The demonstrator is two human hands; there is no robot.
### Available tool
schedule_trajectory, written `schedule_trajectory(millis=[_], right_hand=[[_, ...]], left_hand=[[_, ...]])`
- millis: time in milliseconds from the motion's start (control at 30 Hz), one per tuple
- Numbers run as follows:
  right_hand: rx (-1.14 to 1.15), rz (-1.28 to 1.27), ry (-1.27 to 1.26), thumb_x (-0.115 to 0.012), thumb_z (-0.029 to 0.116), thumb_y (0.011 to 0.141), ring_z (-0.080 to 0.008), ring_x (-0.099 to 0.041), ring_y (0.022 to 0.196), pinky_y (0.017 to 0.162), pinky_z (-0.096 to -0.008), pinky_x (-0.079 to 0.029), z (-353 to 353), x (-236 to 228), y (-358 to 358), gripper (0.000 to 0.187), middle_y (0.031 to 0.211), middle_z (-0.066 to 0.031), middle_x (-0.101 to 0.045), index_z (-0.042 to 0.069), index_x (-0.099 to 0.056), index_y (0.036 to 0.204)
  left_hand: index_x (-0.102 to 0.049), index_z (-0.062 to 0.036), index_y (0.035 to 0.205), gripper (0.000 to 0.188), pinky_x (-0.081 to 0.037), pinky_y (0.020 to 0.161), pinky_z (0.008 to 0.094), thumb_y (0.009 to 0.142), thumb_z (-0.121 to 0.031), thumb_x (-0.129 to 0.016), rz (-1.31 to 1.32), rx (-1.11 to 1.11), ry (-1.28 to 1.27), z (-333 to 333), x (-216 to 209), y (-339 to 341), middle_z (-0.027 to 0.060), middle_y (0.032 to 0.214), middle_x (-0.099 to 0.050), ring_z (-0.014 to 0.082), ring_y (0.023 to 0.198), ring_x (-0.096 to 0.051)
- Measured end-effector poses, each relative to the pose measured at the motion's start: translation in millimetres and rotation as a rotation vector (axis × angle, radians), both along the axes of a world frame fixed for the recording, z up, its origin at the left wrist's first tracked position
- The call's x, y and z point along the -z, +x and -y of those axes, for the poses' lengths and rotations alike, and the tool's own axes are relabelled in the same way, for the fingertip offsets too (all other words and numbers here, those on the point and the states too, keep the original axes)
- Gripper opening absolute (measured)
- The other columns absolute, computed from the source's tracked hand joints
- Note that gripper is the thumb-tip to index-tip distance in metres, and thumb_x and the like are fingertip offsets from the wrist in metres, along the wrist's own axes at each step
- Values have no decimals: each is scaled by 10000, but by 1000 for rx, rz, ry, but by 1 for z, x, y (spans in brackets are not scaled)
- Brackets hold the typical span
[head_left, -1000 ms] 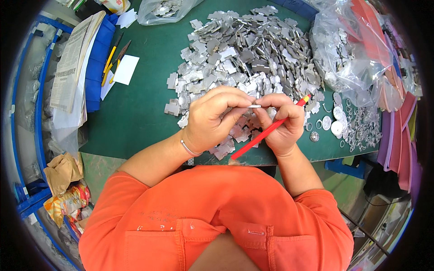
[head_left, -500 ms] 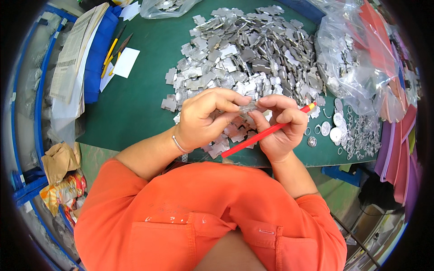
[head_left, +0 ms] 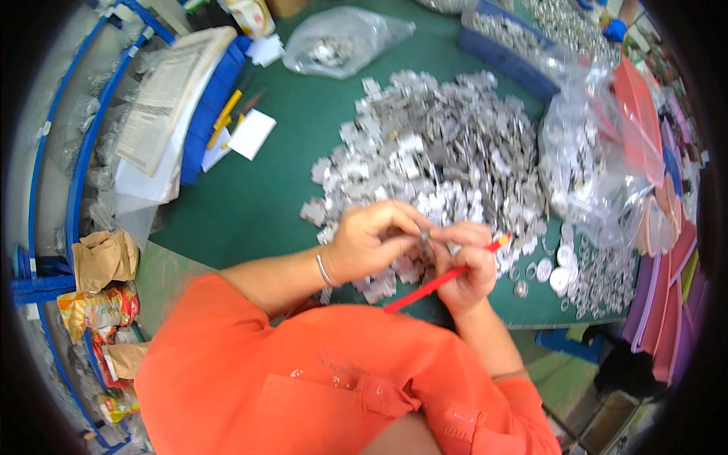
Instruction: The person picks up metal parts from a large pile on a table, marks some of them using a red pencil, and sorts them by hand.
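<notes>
Metal piece (head_left: 425, 236), broader half a second ago, now appears narrower; left hand (head_left: 371, 241) and right hand (head_left: 473, 279), forearms (head_left: 284, 275) converging, pinch it between fingers over the near side of the plate pile (head_left: 455, 144).

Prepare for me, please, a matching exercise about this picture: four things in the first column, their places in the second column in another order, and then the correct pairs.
Things:
1. Red stick
2. Bracelet
3. White card
4. Heap of flat metal pieces

Places:
A. Around the left wrist
B. On the green table, mostly beyond the hands
C. In the right hand
D. Close to the yellow handles

Pairs: 1-C, 2-A, 3-D, 4-B
</notes>
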State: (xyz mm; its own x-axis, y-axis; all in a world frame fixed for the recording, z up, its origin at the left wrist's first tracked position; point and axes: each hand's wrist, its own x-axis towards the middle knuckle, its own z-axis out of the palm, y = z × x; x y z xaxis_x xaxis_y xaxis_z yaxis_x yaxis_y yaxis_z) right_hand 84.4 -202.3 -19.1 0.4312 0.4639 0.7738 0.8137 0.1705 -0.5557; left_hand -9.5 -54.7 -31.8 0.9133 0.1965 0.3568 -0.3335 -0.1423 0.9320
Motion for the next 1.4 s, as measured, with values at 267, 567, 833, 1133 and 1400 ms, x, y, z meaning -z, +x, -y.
schedule_trajectory(millis=[267,567,833,1133,1400], right_hand=[[-35,-82,-40,-720,-57,688,-232,-573,676,613,-323,-451,-4,1,-1,335,799,-94,-632,87,-424,750],[-42,2,-36,-722,-75,659,-236,-580,684,619,-329,-467,-5,1,1,323,813,-96,-641,74,-447,739],[77,-473,-114,-659,-65,753,-148,-587,726,644,-275,-487,-16,-19,21,307,796,-96,-614,62,-383,713],[137,-820,220,-522,-83,817,-272,-650,794,687,-342,-555,-69,-78,192,119,919,-182,-632,22,-466,826],[-77,-52,-739,-649,-90,729,-188,-617,777,682,-293,-496,-57,-36,128,269,791,-121,-642,26,-407,711]], left_hand=[[-608,29,902,167,-557,679,272,752,89,-654,27,-124,171,2,-18,-3,143,925,-639,188,806,-658],[-607,8,837,140,-541,646,269,732,90,-648,87,-190,162,7,-14,1,123,897,-644,201,795,-653],[-553,16,962,177,-536,759,292,805,95,-575,125,-220,-9,3,-12,5,125,991,-595,197,886,-636],[-519,20,1021,157,-504,769,271,867,37,-544,29,-280,-390,-8,-16,7,82,944,-613,154,851,-626],[-526,11,1018,153,-491,692,235,868,13,-559,25,-283,-530,-13,-19,7,85,946,-619,138,828,-626]])
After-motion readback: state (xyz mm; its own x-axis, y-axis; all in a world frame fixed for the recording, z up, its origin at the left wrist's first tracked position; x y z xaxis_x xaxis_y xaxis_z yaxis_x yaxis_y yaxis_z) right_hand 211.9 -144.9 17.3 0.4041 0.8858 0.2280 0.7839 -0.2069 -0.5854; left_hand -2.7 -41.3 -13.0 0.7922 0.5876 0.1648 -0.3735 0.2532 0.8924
